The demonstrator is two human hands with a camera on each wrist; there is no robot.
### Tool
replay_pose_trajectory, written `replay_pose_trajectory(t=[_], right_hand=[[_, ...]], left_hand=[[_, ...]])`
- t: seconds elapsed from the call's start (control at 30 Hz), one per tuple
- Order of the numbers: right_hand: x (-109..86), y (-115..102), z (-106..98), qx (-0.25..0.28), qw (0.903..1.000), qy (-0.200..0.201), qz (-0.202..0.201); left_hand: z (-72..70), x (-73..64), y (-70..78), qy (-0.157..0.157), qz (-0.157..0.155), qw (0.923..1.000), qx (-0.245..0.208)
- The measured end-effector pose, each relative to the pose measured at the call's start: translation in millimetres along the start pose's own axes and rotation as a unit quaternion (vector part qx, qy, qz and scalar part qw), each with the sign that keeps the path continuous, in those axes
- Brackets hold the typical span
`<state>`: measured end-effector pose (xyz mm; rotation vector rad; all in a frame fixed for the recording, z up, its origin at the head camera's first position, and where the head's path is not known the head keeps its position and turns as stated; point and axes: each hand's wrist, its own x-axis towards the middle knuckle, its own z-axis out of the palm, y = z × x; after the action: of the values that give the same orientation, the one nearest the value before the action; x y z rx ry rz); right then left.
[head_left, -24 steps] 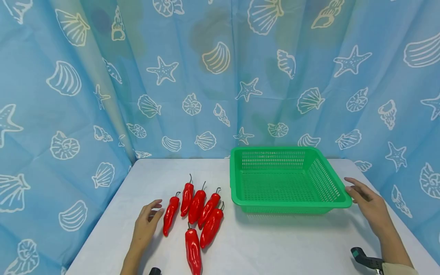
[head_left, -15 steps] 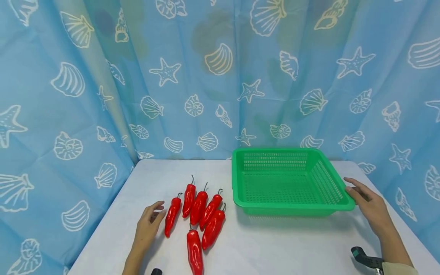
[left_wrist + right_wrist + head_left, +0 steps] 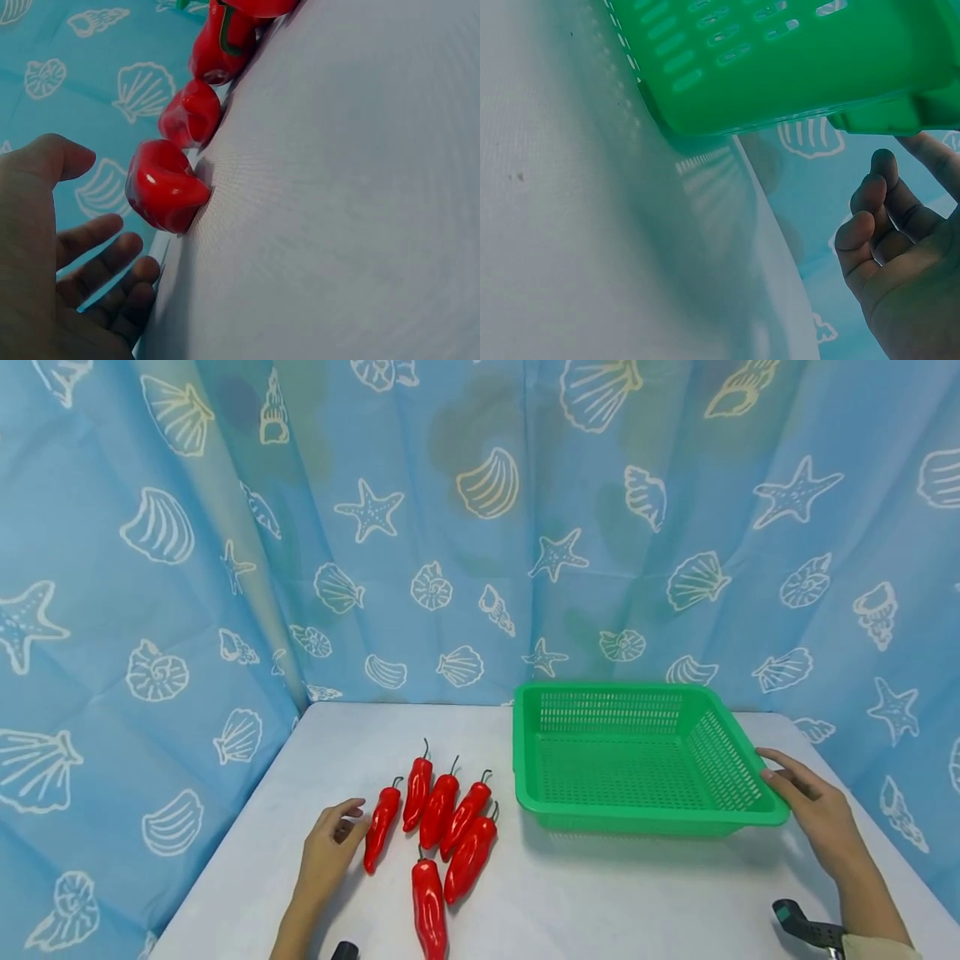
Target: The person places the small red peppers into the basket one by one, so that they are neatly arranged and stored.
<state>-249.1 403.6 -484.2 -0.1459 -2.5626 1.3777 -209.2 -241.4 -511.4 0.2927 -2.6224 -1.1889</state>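
Several glossy red peppers [image 3: 469, 860] with dark stems lie on the left half of the white table. My left hand [image 3: 328, 847] is beside the leftmost pepper [image 3: 382, 828], thumb near it and fingers relaxed. In the left wrist view, that pepper [image 3: 166, 186] sits just past the gap between thumb and fingers, and the hand [image 3: 71, 262] holds nothing. A green basket [image 3: 645, 814] with slotted walls stands right of the peppers. My right hand [image 3: 817, 810] is at its right rim, thumb tip overlapping the edge. The right wrist view shows loosely bent fingers [image 3: 868, 196] below the rim.
A blue curtain [image 3: 420, 543] printed with white shells and starfish surrounds the white table [image 3: 600, 902] at the back and sides. One pepper [image 3: 429, 910] lies nearer the front than the others. A black wrist device [image 3: 806, 927] sits below the right hand.
The head view has shifted slightly, so the peppers and basket appear a little farther right. The right thumb overlaps the basket rim slightly more. The left hand stays beside the leftmost pepper.
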Motion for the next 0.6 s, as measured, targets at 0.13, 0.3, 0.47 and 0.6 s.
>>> replay_pose_trajectory(t=[0.13, 0.3, 0.47, 0.6], right_hand=[[-0.5, -1, 1, -0.003, 1.0, 0.005, 0.004], [-1.2, 0, 3, 0.001, 0.9998, 0.012, 0.015], [-0.8, 0, 3, 0.006, 0.9997, 0.017, 0.014], [-1.1, 0, 4, 0.0, 0.9998, 0.014, 0.011]], left_hand=[[0.0, 2.0, 1.0, 0.0, -0.006, 1.0, 0.007], [1.3, 8.3, 4.7, -0.009, -0.015, 0.9997, 0.017], [4.6, 15.6, 7.9, -0.01, -0.017, 0.9995, 0.026], [10.9, 20.1, 9.1, -0.012, -0.029, 0.9991, 0.027]])
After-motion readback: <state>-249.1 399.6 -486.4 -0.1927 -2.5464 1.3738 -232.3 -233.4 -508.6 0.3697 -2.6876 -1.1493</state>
